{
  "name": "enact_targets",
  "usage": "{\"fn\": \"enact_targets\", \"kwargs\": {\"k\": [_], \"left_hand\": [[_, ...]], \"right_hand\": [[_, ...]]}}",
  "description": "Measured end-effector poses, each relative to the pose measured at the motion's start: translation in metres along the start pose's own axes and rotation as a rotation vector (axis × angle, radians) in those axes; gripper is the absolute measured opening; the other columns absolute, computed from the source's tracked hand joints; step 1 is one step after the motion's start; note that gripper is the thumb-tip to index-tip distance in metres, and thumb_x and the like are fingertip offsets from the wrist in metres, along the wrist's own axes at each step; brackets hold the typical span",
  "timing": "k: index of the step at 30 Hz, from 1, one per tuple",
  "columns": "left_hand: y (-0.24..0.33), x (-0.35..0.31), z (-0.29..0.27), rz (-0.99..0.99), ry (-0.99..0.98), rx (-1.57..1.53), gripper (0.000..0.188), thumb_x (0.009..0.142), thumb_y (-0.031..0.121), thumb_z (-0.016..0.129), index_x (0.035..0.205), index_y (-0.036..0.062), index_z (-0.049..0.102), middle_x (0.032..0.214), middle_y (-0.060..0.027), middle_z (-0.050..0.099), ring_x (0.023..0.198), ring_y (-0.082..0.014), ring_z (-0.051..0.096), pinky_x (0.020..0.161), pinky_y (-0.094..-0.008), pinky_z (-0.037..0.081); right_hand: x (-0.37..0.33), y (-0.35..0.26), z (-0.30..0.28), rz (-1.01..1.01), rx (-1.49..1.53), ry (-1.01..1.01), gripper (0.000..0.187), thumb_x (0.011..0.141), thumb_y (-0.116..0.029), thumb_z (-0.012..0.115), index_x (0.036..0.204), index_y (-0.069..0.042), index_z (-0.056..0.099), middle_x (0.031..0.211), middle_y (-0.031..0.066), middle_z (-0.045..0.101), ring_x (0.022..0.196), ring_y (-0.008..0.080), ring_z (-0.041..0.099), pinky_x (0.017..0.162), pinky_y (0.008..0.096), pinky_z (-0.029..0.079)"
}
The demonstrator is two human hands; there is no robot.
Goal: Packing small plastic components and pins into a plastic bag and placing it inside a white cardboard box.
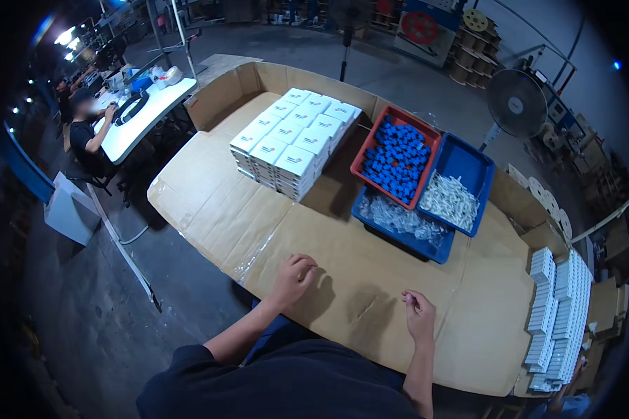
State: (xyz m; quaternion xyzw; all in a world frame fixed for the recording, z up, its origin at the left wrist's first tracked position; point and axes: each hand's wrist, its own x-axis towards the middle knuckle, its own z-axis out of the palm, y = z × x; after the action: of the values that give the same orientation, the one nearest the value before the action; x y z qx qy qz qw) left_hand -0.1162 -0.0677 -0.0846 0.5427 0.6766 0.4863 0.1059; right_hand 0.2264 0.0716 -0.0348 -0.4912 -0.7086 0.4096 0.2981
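My left hand [295,277] hovers over the near part of the cardboard-covered table [370,269], its fingers curled inward. Whether anything is inside that curl is hidden. To the right, my right hand [419,315] is closed, thumb and fingertips brought together. A small pale spot shows at those fingertips, too small to name. Beyond the hands stands a block of stacked small white boxes [297,162]. Right of it, a red tray [357,165] is filled with small blue parts [398,159]. A blue tray [476,174] beside it holds white strip-like pieces [451,201].
Under those trays, another blue tray [426,253] contains clear plastic bags [402,220]. Rows of stacked white pieces [559,314] line the table's right end. Cardboard walls [314,78] edge the far side. A fan [516,105] stands behind. At left, a person [87,133] sits by a white table [136,126].
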Motion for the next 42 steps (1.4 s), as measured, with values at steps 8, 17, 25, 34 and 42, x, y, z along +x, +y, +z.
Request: {"fn": "enact_targets", "kwargs": {"k": [8, 17, 25, 34, 42], "left_hand": [[-0.090, 0.043, -0.119, -0.155, 0.272, 0.279, 0.010, 0.087, 0.006, 0.071, 0.097, 0.0053, 0.071, 0.109, -0.0116, 0.068, 0.108, -0.0324, 0.063, 0.097, -0.0439, 0.048], [-0.136, 0.062, -0.154, 0.122, 0.131, 0.516, 0.035, 0.083, 0.009, 0.075, 0.116, 0.0080, 0.064, 0.123, -0.0161, 0.062, 0.113, -0.0361, 0.059, 0.096, -0.0462, 0.047], [-0.150, 0.065, -0.160, 0.043, -0.064, 0.503, 0.035, 0.084, 0.020, 0.073, 0.117, 0.0120, 0.064, 0.126, -0.0135, 0.059, 0.117, -0.0329, 0.056, 0.100, -0.0482, 0.043], [-0.149, 0.088, -0.166, -0.128, -0.236, 0.463, 0.040, 0.089, 0.026, 0.069, 0.126, 0.0127, 0.060, 0.135, -0.0127, 0.052, 0.132, -0.0335, 0.047, 0.111, -0.0507, 0.036], [-0.151, 0.092, -0.162, -0.164, -0.262, 0.464, 0.042, 0.088, 0.028, 0.071, 0.126, 0.0132, 0.060, 0.135, -0.0140, 0.053, 0.135, -0.0341, 0.047, 0.113, -0.0511, 0.033]], "right_hand": [[0.120, -0.109, 0.034, -0.319, -0.180, -0.195, 0.019, 0.099, -0.014, 0.067, 0.111, 0.000, 0.073, 0.101, 0.0161, 0.075, 0.089, 0.0298, 0.073, 0.081, 0.0352, 0.056], [0.293, -0.253, 0.111, -0.802, -0.359, -0.246, 0.024, 0.099, -0.019, 0.067, 0.113, 0.000, 0.073, 0.105, 0.0188, 0.075, 0.096, 0.0327, 0.073, 0.084, 0.0390, 0.056], [0.508, -0.328, 0.256, -0.726, -0.726, -0.296, 0.031, 0.097, -0.028, 0.062, 0.116, -0.007, 0.074, 0.109, 0.0228, 0.074, 0.102, 0.0405, 0.071, 0.090, 0.0454, 0.056], [0.672, -0.310, 0.402, -0.643, -0.877, -0.520, 0.037, 0.091, -0.003, 0.068, 0.128, 0.001, 0.068, 0.120, 0.0220, 0.073, 0.112, 0.0322, 0.072, 0.099, 0.0375, 0.055], [0.682, -0.298, 0.431, -0.634, -0.977, -0.675, 0.057, 0.090, -0.007, 0.078, 0.143, -0.006, 0.060, 0.134, 0.0200, 0.068, 0.122, 0.0314, 0.067, 0.104, 0.0377, 0.054]]}}
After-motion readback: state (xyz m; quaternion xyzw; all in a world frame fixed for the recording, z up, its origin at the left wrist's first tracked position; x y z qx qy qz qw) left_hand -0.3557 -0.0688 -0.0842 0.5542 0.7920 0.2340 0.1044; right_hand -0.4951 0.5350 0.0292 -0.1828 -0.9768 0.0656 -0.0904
